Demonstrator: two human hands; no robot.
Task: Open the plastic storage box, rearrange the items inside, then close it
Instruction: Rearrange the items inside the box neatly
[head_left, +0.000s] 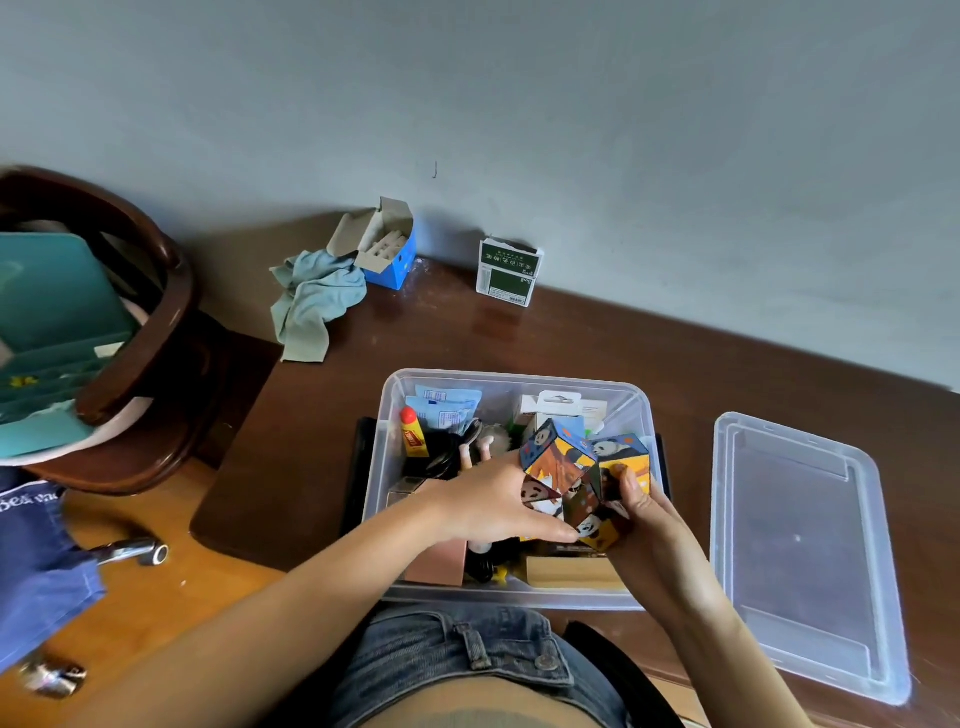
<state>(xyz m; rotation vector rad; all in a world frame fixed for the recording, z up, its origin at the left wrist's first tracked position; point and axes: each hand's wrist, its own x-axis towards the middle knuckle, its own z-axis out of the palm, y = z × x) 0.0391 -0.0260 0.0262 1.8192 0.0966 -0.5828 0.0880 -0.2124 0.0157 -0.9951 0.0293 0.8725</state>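
On the dark wooden table (597, 338) stands one clear plastic storage box (387, 452), open, with its one lid (802, 551) lying flat just to its right. Above the box, both hands grip one folding panda-printed cube puzzle (576, 480): the left hand (491, 501) curls around its left side, the right hand (641, 506) pinches its right. One yellow tube (414, 436) and perhaps two blue packets (447, 408) sit inside.

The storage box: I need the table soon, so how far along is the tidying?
Opening looks done: the lid lies flat on the table to the right of the storage box. Rearranging is under way: the left hand and right hand both grip a folding panda cube above the box's contents. Still left: settling the items and putting the lid back on.
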